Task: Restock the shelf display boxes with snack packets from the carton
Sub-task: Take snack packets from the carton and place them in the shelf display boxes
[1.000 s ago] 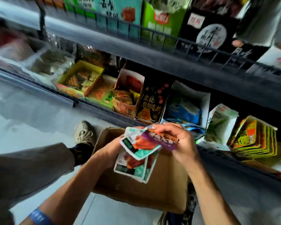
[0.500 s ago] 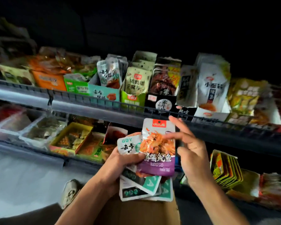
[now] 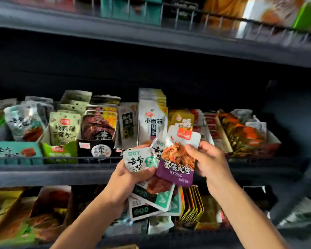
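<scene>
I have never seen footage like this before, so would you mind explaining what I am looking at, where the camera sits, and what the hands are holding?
There is no machine here: a person wears a wide-angle camera on the head, so the single view looks forward and down at their own bare hands in front of shop shelving. The left hand grips a fanned bundle of white and teal packets. The right hand pinches the edge of a purple packet at the front of that bundle. Behind them, the middle shelf carries a row of open display boxes with snack packets standing upright. More stock shows, blurred, above and below.
</scene>
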A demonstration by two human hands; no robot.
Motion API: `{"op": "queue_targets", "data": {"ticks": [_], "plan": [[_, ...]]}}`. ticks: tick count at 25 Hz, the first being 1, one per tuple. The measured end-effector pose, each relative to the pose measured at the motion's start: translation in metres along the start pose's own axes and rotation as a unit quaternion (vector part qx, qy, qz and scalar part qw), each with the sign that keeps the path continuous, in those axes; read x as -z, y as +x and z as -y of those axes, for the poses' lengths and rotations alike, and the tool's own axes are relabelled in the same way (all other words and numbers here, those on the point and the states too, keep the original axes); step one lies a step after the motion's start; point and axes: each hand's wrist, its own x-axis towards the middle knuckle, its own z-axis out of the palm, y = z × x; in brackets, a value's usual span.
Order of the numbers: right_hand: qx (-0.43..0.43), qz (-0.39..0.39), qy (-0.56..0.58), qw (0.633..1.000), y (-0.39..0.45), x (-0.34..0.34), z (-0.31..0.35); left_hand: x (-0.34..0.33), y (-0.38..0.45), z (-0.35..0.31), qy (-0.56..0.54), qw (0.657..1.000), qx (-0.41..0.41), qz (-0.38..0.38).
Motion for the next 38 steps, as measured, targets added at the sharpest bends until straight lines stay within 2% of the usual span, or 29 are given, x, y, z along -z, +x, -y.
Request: {"op": "queue_targets", "data": {"ticks": [2, 4, 6, 10, 15, 17, 19, 20, 21, 23, 24, 26, 29, 31, 34, 36, 38], "plan": [[0.013, -0.076, 0.036, 0.996, 0.022, 0.034, 0.006, -0.014, 0.017, 0.006, -0.003, 1.0, -0.002, -0.019], [0.068, -0.179, 0.069, 0.979, 0.052, 0.067, 0.017, -0.023, 0.029, 0.008, -0.024, 0.999, 0.001, -0.045], [0.113, -0.225, 0.044, 0.967, 0.086, 0.089, 0.028, -0.032, 0.041, 0.007, -0.04, 0.997, -0.002, -0.06], [0.126, -0.171, -0.142, 0.967, 0.139, 0.082, 0.011, -0.047, 0.056, 0.007, -0.048, 0.996, -0.004, -0.076], [0.045, -0.101, -0.245, 0.963, 0.165, 0.059, -0.005, -0.045, 0.06, 0.004, -0.043, 0.996, -0.01, -0.082], [0.078, -0.149, -0.32, 0.933, 0.155, 0.056, -0.003, -0.04, 0.062, 0.004, -0.046, 0.995, -0.022, -0.084], [0.174, -0.2, -0.328, 0.907, 0.126, 0.047, 0.002, -0.038, 0.061, 0.002, -0.042, 0.995, -0.054, -0.07], [0.197, -0.165, -0.292, 0.921, 0.106, 0.038, 0.007, -0.038, 0.06, 0.0, -0.029, 0.994, -0.082, -0.063], [0.188, -0.083, -0.247, 0.947, 0.085, 0.025, 0.011, -0.038, 0.06, -0.001, -0.006, 0.992, -0.113, -0.059], [0.068, 0.104, -0.162, 0.979, 0.048, -0.007, 0.012, -0.034, 0.058, -0.003, 0.033, 0.983, -0.168, -0.068], [0.029, 0.142, -0.119, 0.982, 0.037, -0.021, 0.009, -0.032, 0.054, -0.005, 0.042, 0.979, -0.184, -0.074], [-0.002, 0.12, -0.006, 0.993, 0.034, -0.039, -0.004, -0.023, 0.045, -0.009, 0.04, 0.98, -0.177, -0.077], [-0.065, 0.096, 0.126, 0.985, 0.033, -0.053, -0.013, 0.001, 0.03, -0.021, -0.078, 0.993, -0.083, -0.02], [-0.094, 0.142, 0.175, 0.97, 0.024, -0.063, -0.016, 0.024, 0.02, -0.027, -0.114, 0.991, -0.069, -0.006], [-0.124, 0.22, 0.198, 0.947, 0.001, -0.087, -0.021, 0.049, 0.007, -0.03, -0.007, 0.987, -0.149, -0.067], [-0.132, 0.265, 0.194, 0.935, -0.012, -0.103, -0.028, 0.065, -0.001, -0.031, 0.099, 0.964, -0.213, -0.123], [-0.123, 0.281, 0.184, 0.934, -0.022, -0.117, -0.031, 0.078, -0.008, -0.03, 0.155, 0.942, -0.259, -0.147]]}}
